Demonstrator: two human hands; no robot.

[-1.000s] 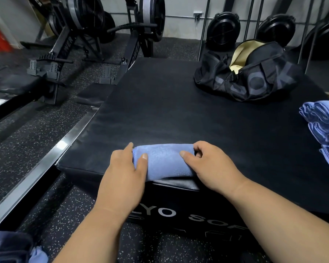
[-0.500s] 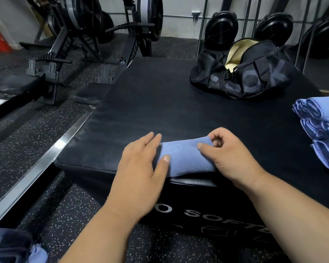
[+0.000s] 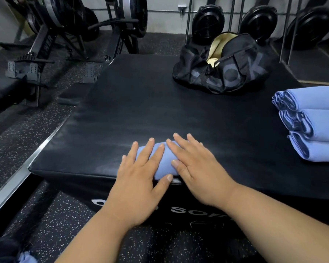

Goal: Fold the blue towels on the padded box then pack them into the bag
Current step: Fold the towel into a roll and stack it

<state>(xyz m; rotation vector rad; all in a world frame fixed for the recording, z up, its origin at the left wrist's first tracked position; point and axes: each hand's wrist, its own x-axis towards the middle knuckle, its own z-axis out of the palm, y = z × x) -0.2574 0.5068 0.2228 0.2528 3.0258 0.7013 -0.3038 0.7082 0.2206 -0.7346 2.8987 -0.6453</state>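
Note:
A small folded blue towel (image 3: 164, 164) lies at the near edge of the black padded box (image 3: 141, 114). My left hand (image 3: 139, 177) lies flat on its left part with straight, spread fingers. My right hand (image 3: 196, 168) presses flat on its right part, covering most of it. Three folded blue towels (image 3: 317, 126) lie side by side at the box's right edge. The black duffel bag (image 3: 222, 69) sits at the far right of the box, its top open and showing a pale yellow lining.
Rowing machines (image 3: 68, 35) stand on the speckled rubber floor to the left and behind. Black fan wheels (image 3: 207, 21) line the back wall. A bit of blue cloth (image 3: 27, 258) shows at the bottom left corner. A metal rail (image 3: 17, 179) runs along the floor left of the box.
Both hands went from pinching the towel's ends to lying flat on top of it with straight fingers. The view shifted left, so the towel sits further right in the frame.

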